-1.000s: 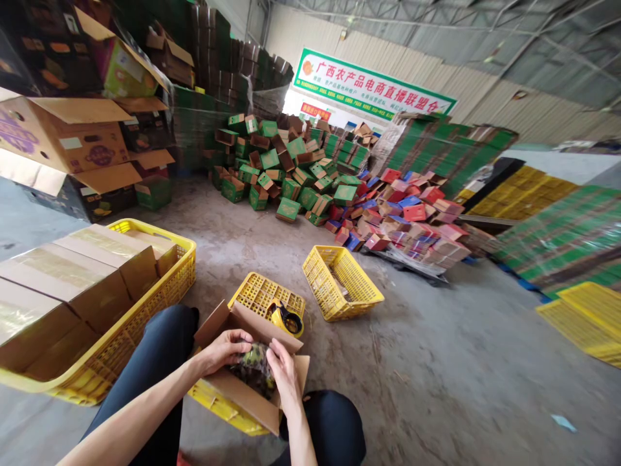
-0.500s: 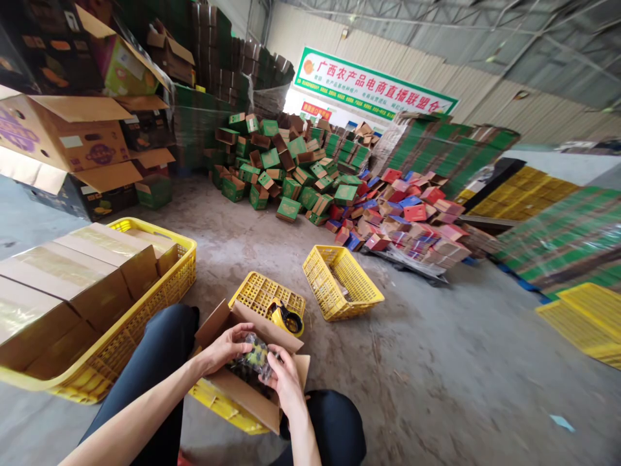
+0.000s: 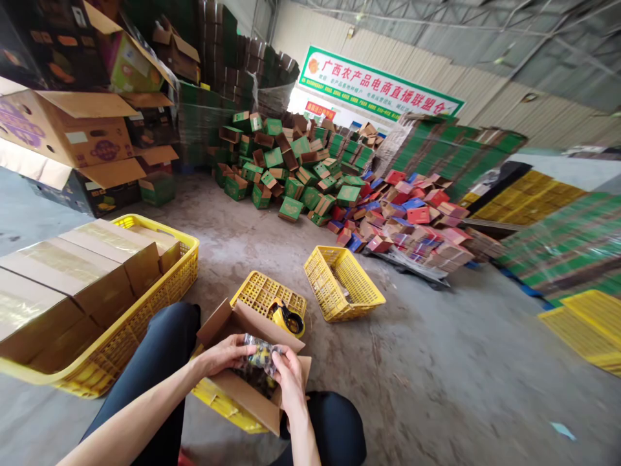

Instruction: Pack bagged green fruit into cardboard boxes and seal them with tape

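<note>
Two hands works nicely here, left hand (image 3: pixel 226 355) and right hand (image 3: pixel 290 375) pinching the bag (image 3: pixel 262 353) between them, box (image 3: pixel 245 396) just below, so I'd go easy on the squeeze and support both ends.

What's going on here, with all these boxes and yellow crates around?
A person is holding a small clear-plastic packet between the left hand and right hand, just above an open cardboard box. More contents show inside the box, too shadowed to make out. A tape dispenser rests on a yellow crate just beyond. To the left, taped cartons sit in a large yellow crate.
</note>
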`<state>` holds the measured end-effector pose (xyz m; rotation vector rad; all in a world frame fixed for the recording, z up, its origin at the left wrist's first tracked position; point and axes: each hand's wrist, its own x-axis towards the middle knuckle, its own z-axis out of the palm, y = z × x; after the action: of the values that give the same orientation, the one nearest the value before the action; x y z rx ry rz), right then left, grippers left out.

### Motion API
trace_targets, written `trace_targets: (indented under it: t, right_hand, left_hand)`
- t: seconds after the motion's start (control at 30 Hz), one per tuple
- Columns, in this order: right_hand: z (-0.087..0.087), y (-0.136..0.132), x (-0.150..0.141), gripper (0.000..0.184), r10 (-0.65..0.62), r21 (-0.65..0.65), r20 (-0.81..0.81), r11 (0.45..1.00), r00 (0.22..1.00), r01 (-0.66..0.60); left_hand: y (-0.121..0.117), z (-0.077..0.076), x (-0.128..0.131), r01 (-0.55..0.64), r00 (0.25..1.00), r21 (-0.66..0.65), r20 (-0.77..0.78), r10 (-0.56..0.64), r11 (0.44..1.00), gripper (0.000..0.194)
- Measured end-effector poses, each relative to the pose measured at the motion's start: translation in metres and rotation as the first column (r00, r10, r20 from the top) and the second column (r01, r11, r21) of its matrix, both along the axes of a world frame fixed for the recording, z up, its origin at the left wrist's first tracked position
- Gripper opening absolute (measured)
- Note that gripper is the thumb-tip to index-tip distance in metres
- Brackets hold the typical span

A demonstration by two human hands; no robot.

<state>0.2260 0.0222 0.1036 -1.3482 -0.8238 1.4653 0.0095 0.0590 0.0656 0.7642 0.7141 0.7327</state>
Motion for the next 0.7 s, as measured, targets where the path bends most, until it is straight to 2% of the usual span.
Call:
trace_targets:
  t: [0.1, 0.27, 0.4, 0.53, 0.7]
  right_hand:
    - [0.0002, 0.0005, 0.0000, 0.055, 0.000, 0.009, -0.008, 1.000, 1.000, 0.000]
    - [-0.0002, -0.0002, -0.0008, 0.057, 0.003, -0.009, -0.029, 1.000, 1.000, -0.003]
    - [-0.0023, -0.0024, -0.0004, 0.066, -0.013, -0.084, 0.034, 0.996, 0.999, 0.016]
    - [-0.0030, -0.0029, 0.0008, 0.074, 0.011, -0.146, 0.048, 0.989, 0.999, -0.004]
    - [-0.0004, -0.0010, -0.0011, 0.088, 0.025, -0.274, -0.016, 0.961, 1.000, -0.029]
  left_hand:
    - [-0.0010, 0.0063, 0.0003, 0.032, 0.999, 0.029, 0.029, -0.032, 0.999, 0.062]
    - [0.0004, 0.0084, 0.0009, -0.039, 0.999, 0.069, -0.033, 0.041, 0.997, 0.059]
    - [0.0031, 0.0072, -0.0012, -0.122, 0.982, 0.172, -0.124, 0.145, 0.978, 0.059]
    - [0.0052, 0.0078, -0.0043, -0.203, 0.957, 0.262, -0.151, 0.248, 0.943, 0.056]
    - [0.0047, 0.0090, -0.0048, -0.186, 0.961, 0.303, -0.141, 0.237, 0.935, 0.056]
